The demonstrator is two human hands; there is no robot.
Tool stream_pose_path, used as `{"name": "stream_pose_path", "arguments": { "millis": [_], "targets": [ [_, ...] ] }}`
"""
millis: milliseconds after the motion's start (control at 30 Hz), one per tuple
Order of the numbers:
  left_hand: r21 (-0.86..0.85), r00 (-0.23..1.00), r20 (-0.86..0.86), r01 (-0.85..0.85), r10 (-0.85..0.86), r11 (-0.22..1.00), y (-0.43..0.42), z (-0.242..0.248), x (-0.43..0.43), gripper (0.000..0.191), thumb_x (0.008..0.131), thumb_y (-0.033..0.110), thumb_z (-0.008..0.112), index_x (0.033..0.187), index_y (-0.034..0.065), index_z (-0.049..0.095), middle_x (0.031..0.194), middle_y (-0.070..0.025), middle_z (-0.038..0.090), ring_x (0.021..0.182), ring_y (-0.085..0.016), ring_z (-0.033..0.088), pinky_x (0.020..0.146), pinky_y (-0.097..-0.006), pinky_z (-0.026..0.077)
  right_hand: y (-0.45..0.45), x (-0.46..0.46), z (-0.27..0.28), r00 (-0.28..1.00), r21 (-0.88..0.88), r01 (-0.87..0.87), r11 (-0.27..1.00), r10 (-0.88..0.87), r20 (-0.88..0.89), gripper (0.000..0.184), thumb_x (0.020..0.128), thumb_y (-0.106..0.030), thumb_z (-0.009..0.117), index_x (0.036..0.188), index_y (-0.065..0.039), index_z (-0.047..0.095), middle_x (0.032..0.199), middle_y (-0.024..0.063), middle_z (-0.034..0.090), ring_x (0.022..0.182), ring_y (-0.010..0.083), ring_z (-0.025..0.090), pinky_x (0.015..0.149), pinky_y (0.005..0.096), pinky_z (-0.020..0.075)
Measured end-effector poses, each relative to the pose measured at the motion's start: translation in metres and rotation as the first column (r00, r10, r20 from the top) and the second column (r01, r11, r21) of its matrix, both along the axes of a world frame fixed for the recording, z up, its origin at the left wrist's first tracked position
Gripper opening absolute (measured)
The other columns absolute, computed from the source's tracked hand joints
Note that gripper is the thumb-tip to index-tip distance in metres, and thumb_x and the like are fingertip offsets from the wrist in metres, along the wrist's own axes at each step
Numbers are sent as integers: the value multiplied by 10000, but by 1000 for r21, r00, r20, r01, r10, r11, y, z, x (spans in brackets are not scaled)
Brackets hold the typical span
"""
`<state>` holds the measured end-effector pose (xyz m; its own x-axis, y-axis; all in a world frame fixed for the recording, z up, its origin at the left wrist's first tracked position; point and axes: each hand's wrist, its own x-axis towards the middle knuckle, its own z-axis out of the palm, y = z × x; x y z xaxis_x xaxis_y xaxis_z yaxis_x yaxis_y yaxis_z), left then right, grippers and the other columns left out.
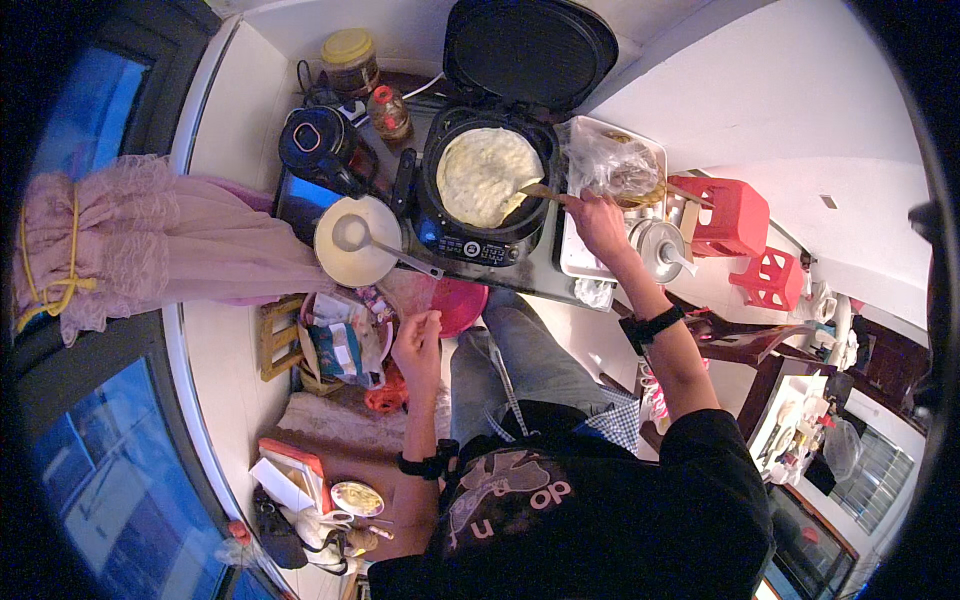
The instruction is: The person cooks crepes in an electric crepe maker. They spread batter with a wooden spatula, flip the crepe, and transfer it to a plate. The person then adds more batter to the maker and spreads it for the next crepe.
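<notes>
A round pale flatbread (487, 172) lies in the black electric griddle (551, 214), whose lid (531, 49) stands raised behind it. My right hand (598, 225) is closed on a wooden spatula (541, 192), its blade at the flatbread's right edge, which looks slightly lifted. My left hand (418, 345) hangs in front of the counter with fingers curled; nothing shows in it. Left of the griddle, a metal ladle (397, 259) rests in a bowl of pale batter (334, 262).
A white tray (574, 255) with a plastic bag (611, 161) stands right of the griddle, near a glass lid (660, 251). A black kettle (319, 146), a glass bottle (390, 120) and a yellow-lidded jar (350, 64) stand at the left. Red stools (731, 217) are farther right.
</notes>
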<state>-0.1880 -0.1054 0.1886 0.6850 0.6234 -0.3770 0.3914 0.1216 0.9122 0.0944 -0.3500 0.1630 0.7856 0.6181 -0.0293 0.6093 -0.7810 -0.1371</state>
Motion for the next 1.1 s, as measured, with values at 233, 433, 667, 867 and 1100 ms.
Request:
{"name": "stream_pose_path", "arguments": {
  "millis": [233,433,667,867,1100],
  "targets": [
    [-16,1000,-2,-13,13,1000,-5,1,-2,157,961,151,651,1007,11,706,894,-35,705,812,-105,643,763,-246,499,9,-7,-20,998,46,-8,999,6,56,280,933,-158,558,1168,-222,698,843,140,576,733,372,630,657,465,530],
    [18,999,23,27,-28,999,-2,-2,-11,140,954,118,670,1019,-4,690,961,-37,687,855,-89,638,774,-235,511,-8,-15,3,999,-89,-25,996,23,-25,279,924,-168,590,1149,-260,728,830,102,583,779,331,619,772,448,504],
    [-17,1000,3,1,-1,1000,-5,-4,-10,127,951,107,670,1000,-9,690,951,-35,679,863,-100,644,785,-239,512,27,1,-12,1000,154,13,988,-11,-9,290,913,-174,592,1179,-229,692,834,130,587,735,354,644,638,465,527],
    [23,998,-52,-21,22,1000,-3,-5,-14,143,943,132,682,977,-6,699,921,-28,667,828,-99,625,761,-245,501,60,-9,-55,999,200,-46,979,48,-7,372,907,-143,607,1260,-247,657,838,117,571,754,340,623,662,451,526],
    [47,995,-91,-30,35,998,-4,-13,-22,148,940,133,682,976,-10,697,904,-33,656,815,-102,614,748,-250,496,74,7,-55,998,293,11,956,9,-66,290,903,-162,633,1187,-179,693,842,122,583,780,344,638,662,449,523]
  ]
}}
